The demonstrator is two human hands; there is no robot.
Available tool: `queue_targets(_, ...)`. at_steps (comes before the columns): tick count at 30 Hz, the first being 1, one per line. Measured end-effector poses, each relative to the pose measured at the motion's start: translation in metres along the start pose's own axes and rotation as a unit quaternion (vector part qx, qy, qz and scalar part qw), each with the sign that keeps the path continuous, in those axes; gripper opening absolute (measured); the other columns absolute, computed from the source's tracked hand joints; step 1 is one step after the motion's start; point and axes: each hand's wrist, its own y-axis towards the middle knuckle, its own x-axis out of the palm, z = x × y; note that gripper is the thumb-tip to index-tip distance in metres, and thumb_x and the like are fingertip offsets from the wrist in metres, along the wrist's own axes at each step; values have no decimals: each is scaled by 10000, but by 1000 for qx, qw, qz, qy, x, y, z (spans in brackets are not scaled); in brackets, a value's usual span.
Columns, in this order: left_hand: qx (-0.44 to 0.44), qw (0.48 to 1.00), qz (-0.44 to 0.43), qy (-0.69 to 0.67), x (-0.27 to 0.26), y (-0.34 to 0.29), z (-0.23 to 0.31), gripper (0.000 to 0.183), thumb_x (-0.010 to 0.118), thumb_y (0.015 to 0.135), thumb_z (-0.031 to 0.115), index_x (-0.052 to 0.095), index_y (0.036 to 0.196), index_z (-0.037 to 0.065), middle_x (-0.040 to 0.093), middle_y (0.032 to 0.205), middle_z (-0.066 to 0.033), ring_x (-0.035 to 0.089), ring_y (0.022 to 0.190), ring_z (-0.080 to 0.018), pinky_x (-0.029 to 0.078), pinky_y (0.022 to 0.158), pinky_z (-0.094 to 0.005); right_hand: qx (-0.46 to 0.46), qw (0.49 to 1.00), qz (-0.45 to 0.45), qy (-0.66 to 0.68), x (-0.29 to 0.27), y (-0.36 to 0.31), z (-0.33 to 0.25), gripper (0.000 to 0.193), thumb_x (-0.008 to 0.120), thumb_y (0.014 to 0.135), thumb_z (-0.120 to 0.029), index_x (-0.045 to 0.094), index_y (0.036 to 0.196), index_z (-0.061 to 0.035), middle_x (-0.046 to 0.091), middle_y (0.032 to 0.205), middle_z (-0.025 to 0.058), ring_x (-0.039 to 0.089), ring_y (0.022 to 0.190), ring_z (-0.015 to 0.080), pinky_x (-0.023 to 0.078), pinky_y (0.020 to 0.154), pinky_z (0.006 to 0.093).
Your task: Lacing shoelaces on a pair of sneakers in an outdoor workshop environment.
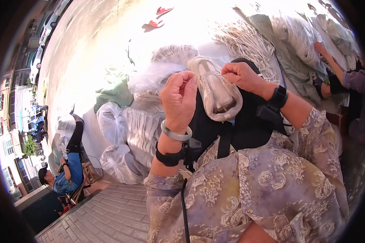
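Observation:
A pale beige sneaker with mesh panels rests across my dark-clad lap, its opening toward me. A thin light shoelace crosses the shoe's upper part between my two hands. My left hand is raised at the shoe's left side, thumb and fingertips pinched together on the lace end. On the other side, my right hand pinches the lace by the shoe's edge. Glare and the fingers hide just how each end is held.
Clear plastic bags and stacked pale shoe parts lie at left. A heap of white laces lies ahead, beside a grey-green cloth. Red pieces lie farther off. One person sits far left; another person's arm reaches in at right.

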Motion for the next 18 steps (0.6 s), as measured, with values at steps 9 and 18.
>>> queue_targets(9, -183, 982, -35, 1, 13, 3, -75, 45, 599, 805, 64, 605, 837, 33, 567, 718, 33, 484, 575, -24, 392, 500, -158, -28, 974, 22, -222, 5, 20, -16, 113, 495, 726, -126, 570, 733, -42, 592, 680, 149, 576, 682, 334, 442, 625, 393)
queue_targets(18, 346, 911, 185, 127, -49, 3, 139, 270, 374, 915, 121, 561, 866, -68, 552, 738, -137, 510, 642, -181, 411, 619, -269, -15, 991, 28, -131, 4, 16, -2, 119, 521, 751, -103, 587, 790, -12, 586, 659, 143, 581, 629, 225, 442, 595, 318)
